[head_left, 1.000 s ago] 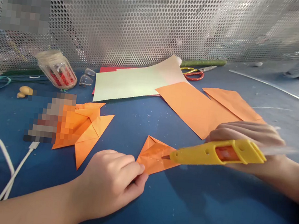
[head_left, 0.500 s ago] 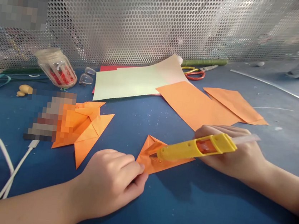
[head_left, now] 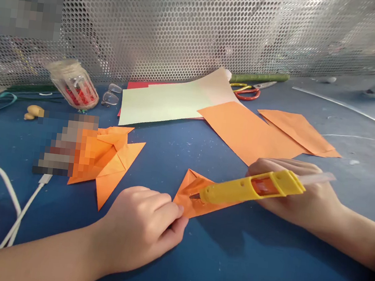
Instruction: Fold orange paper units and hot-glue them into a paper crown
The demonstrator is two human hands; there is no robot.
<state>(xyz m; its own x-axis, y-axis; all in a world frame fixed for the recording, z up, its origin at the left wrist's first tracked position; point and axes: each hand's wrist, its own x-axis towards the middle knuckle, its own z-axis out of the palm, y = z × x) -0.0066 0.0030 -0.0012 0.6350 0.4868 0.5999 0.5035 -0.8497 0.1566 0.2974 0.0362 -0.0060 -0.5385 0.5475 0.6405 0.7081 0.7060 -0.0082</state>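
Note:
A small folded orange paper piece (head_left: pixel 187 202) lies on the blue table (head_left: pixel 276 277). My left hand (head_left: pixel 150 226) pinches its lower left edge between thumb and fingers. My right hand (head_left: pixel 297 202) grips a yellow hot glue gun (head_left: pixel 227 193), with a clear glue stick (head_left: pixel 321 178) poking out of its back end. The gun's dark nozzle points left and sits over the folded piece; I cannot tell whether it touches. Left of my hands lies a larger origami shape (head_left: pixel 115 164) of joined orange pieces, partly covered by a pixelated patch.
Behind my hands are orange sheets (head_left: pixel 246 131), a pale green sheet (head_left: pixel 164 106) and scissors (head_left: pixel 249 93). A jar with red bits (head_left: pixel 78 92) and eyeglasses (head_left: pixel 111 98) stand further left. White cables (head_left: pixel 6 187) cross the near left. A perforated metal panel (head_left: pixel 173 30) closes the back.
The whole view has shifted slightly, so everything sits a little further right. Both hands keep their hold, and the glue gun's tip stays over the folded paper.

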